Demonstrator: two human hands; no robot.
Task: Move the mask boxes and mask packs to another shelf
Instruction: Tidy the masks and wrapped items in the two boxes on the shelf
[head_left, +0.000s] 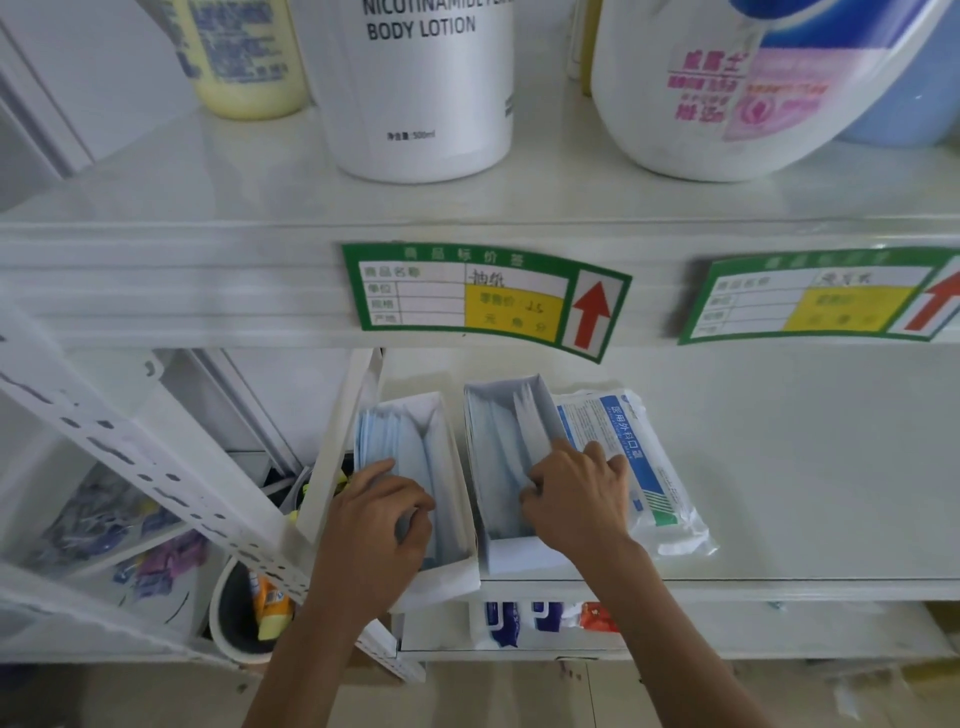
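Boxes (415, 467) two, pack (639, 467) one

Below the glossy white painted-metal shelf edge (208, 280): matt white card mask boxes (457, 525); beside them, a crinkled clear-plastic mask pack (670, 499).

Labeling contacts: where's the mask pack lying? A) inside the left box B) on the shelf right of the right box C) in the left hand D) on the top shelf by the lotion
B: the mask pack lies flat on the shelf just right of the right box, partly under the right hand's fingers.
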